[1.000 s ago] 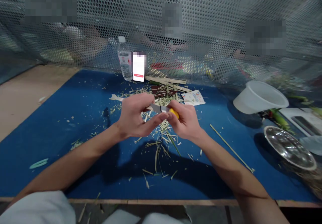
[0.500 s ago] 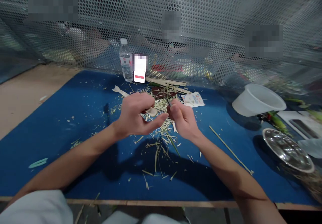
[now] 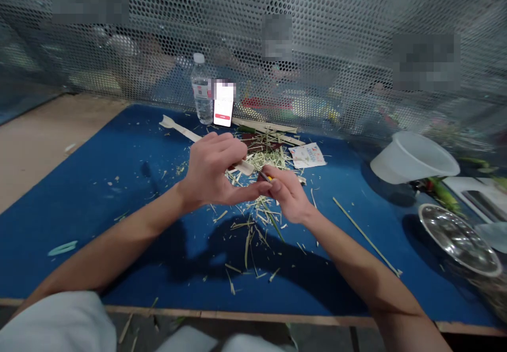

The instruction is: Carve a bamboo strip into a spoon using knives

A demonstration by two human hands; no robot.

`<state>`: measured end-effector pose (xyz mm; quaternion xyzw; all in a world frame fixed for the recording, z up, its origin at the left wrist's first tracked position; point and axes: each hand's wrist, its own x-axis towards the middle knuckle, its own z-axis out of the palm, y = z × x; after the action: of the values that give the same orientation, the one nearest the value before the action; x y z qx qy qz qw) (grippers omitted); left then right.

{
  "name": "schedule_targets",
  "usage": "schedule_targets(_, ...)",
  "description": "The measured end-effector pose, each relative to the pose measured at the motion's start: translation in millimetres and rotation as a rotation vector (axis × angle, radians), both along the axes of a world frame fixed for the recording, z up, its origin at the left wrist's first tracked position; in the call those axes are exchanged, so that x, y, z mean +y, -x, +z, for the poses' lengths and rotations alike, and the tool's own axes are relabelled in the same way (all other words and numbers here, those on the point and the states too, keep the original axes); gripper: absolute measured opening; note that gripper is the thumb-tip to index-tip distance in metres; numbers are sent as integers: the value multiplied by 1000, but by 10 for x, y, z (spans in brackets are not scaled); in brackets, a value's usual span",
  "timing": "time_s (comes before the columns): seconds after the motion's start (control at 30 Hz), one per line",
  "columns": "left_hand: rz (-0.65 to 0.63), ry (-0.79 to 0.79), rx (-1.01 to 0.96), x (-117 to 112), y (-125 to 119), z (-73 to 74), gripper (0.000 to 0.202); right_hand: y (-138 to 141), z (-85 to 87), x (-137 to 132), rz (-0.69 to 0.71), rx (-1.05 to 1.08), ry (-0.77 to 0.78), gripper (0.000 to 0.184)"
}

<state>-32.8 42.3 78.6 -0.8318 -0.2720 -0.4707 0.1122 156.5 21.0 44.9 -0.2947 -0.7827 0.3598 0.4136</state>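
Nearly touching, both hands work over the blue worktop [image 3: 75, 220]. A pale stalk strip [image 3: 179, 132] sits clamped in the left hand [image 3: 209, 172]; the right hand [image 3: 287, 196] pinches a yellow-handled knife [image 3: 264, 176], blade just beside the left thumb [image 3: 245, 196]. Risk: a blade slip, or the strip giving suddenly, could cut that thumb.

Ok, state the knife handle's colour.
The knife handle is yellow; the head view shows it best.
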Motion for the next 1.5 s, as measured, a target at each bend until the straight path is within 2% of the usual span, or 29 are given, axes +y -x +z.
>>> schedule_targets(0.23, -3, -7, -17, -3, 2, -3, 56, 11, -51, 16, -13, -4, -39, 49)
schedule_targets(0.47, -1, 37, -10, -7, 16, -17, 56, 25, -89, 7, -14, -18, 1, 48)
schedule_targets(0.67, 1, 66, -28, 5, 25, -35, 54, 60, -54, -36, -101, -32, -14, 47)
schedule_targets(0.8, -10, 80, -45, 5, 26, -42, 51, 72, 2, -79, -182, -79, -80, 45)
schedule_targets(1.0, -105, 1, -112, 5, 8, -61, 47, 78, 33, -93, -270, -131, -150, 41)
schedule_targets(1.1, -85, 19, -78, 20, 13, -61, 49, 74, 28, -86, -253, -107, -136, 42)
schedule_targets(1.23, -39, 17, -27, 40, 31, -45, 57, 44, 30, -81, -160, -115, -126, 43)
schedule_targets(1.5, -63, -30, 13, 29, 53, -33, 58, -36, 58, -58, -127, -197, -255, 34)
